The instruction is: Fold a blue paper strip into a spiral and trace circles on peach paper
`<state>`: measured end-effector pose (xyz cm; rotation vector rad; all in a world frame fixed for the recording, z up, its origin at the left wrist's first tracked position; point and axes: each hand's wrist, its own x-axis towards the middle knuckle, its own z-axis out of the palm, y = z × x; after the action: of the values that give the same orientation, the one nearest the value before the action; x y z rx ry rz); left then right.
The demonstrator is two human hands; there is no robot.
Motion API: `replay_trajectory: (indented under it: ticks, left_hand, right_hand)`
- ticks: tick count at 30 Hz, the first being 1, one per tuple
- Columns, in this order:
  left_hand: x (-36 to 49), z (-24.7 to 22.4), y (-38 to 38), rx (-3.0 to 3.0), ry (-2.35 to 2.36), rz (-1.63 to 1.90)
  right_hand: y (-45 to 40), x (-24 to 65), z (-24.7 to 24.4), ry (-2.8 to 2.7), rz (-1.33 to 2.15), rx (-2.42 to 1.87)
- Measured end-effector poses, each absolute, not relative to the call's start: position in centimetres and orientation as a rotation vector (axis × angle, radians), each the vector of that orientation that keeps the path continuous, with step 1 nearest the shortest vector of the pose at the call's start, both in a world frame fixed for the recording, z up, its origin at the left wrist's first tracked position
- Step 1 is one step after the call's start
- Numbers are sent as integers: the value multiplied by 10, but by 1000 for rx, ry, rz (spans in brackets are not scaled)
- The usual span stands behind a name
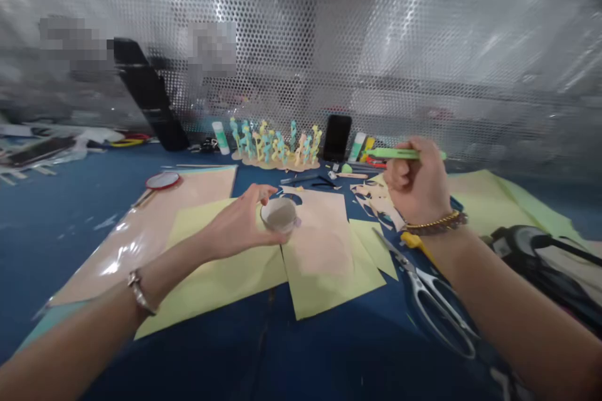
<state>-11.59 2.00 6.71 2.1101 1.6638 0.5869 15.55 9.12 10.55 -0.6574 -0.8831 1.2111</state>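
My left hand (244, 222) has its thumb and fingers round the side of a small white round cup (279, 214), whose open top faces me. Under the cup lie a pale pink sheet (324, 232) and yellow paper (315, 294). Raised at the right, my right hand (420, 178) is closed on a light green pen-like tool (395, 153), held level. Below the right wrist, scissors (423, 291) rest on the blue table. Cut paper scraps (374, 200) lie just left of that hand.
Behind the papers stands a row of small coloured paper shapes (277, 147) on a base. A phone (337, 136) and glue sticks (220, 138) are beside it. A red-rimmed disc (162, 181) lies left. A black device (527, 260) sits right. Perforated metal (301, 31) rises behind.
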Motion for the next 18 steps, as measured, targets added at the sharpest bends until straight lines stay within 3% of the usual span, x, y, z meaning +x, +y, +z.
replay_trajectory:
  ticks: [9, 18]
  left_hand:
    - [-101, 68, 26, 1986, 1420, 830]
    - [-78, 63, 27, 2070, 1313, 615]
  right_hand:
    - [38, 167, 65, -1210, 1282, -985]
    - [0, 181, 39, -1238, 1164, -1160]
